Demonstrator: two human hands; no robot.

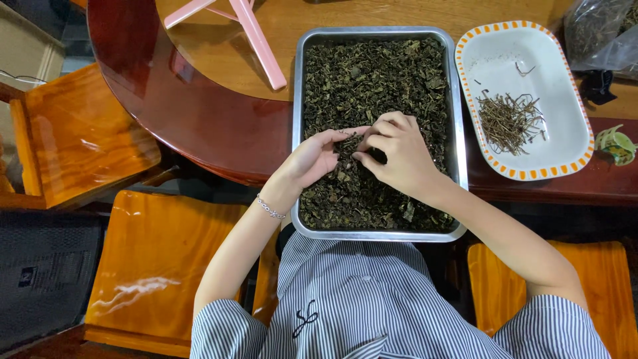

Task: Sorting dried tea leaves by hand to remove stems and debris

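Note:
A steel tray (298,100) full of dark dried leaves (372,80) lies on the round wooden table, its near end over my lap. My left hand (314,159) rests on the leaves at the tray's middle left, fingers curled and pinching at the leaves. My right hand (396,154) is beside it, fingertips bent down into the same patch of leaves. The fingertips of both hands nearly meet. Whether either hand holds a single piece, I cannot tell.
A white oval dish with an orange-dotted rim (570,100) holds a small heap of thin brown stems (508,119) to the tray's right. A plastic bag (598,30) lies at the far right, a pink stand (256,36) behind. Orange wooden chairs (159,259) flank me.

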